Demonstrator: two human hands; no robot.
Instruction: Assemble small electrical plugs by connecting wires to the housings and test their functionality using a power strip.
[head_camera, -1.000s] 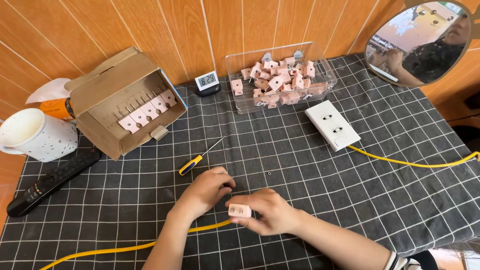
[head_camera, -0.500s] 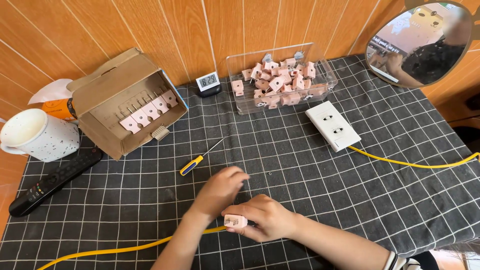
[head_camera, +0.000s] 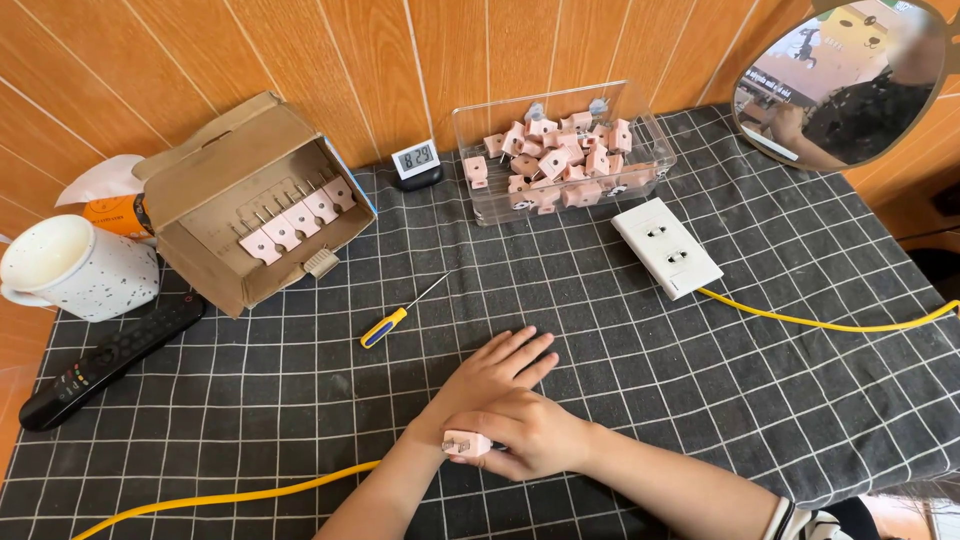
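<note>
While our left hand (head_camera: 490, 375) lies flat with fingers spread on the checked cloth (head_camera: 700, 400) at lower centre of the frame, our right hand (head_camera: 530, 435) crosses over its wrist, fingers closed around a small pink plug (head_camera: 466, 443). Up and to the left, near the left hand, lies a yellow-handled screwdriver (head_camera: 398, 316). A clear tray of pink plugs (head_camera: 560, 155) sits at upper centre, a white socket block (head_camera: 665, 247) just below it.

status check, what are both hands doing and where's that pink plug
Right hand pinching pink plug over the checked cloth. Left hand flat, fingers spread, empty, crossing under the right. Screwdriver nearby, untouched; yellow cable runs beneath.
</note>
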